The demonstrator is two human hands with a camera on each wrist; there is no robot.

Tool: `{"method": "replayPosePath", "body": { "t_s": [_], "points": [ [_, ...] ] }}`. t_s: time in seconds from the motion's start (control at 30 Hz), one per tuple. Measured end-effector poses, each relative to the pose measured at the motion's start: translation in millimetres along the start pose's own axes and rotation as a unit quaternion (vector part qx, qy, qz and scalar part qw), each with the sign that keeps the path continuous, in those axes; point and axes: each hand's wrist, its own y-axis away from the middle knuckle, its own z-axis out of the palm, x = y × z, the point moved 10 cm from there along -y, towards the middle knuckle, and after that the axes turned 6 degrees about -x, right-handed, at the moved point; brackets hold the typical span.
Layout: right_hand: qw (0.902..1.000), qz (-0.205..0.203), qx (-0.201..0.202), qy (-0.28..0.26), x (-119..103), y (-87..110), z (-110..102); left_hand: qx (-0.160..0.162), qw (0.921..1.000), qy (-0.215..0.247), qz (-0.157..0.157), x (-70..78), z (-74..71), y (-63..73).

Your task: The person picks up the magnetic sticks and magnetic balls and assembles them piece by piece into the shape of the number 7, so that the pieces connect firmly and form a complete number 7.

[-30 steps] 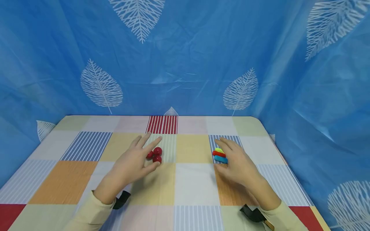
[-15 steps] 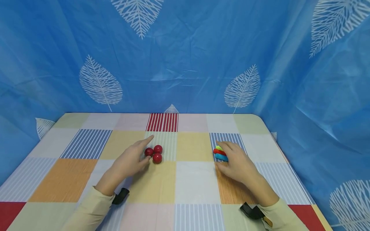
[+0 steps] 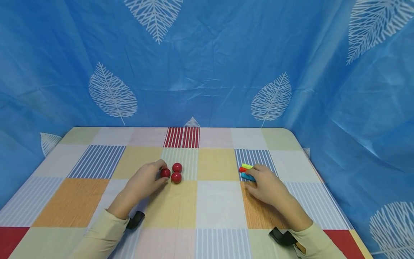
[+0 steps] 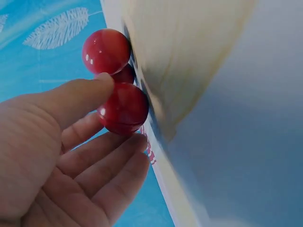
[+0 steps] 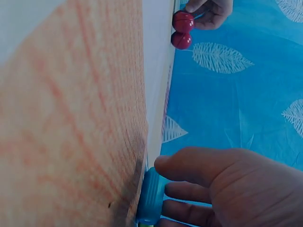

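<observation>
Three red balls sit close together on the checked tablecloth. My left hand holds the leftmost red ball between its thumb and curled fingers. The far red ball and the near red ball lie just to its right, untouched. In the left wrist view the thumb presses on the held ball, with fingers curled behind it. Over on the right, my right hand pinches a short blue ridged stick. Beside that lie a red stick and a yellow-green stick, partly hidden.
A checked tablecloth covers the table, whose far edge meets a blue curtain with white leaf prints. The curtain also runs along the right side. Black straps hang at both wrists.
My left hand has drawn back from spread fingers to curl round the leftmost ball, which has shifted slightly left. My right fingers have closed in on the blue stick.
</observation>
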Motion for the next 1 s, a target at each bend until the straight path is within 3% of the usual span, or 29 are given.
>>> {"method": "replayPosePath", "body": {
  "t_s": [0.4, 0.77, 1.0],
  "points": [
    [0.9991, 0.023, -0.02, -0.029, 5, 1.1, 4, -0.045, 0.9984, 0.014, -0.031, 3.4, -1.1, 3.1],
    [0.9986, 0.032, -0.03, -0.03, 2, 1.5, 5, -0.074, 0.9969, 0.012, -0.023, 13.6, 0.1, 8.7],
    [0.9988, 0.026, -0.022, -0.036, -5, 2.9, 0, -0.087, 0.9958, 0.03, 0.001, 25.8, 2.0, 15.3]
  ]
}}
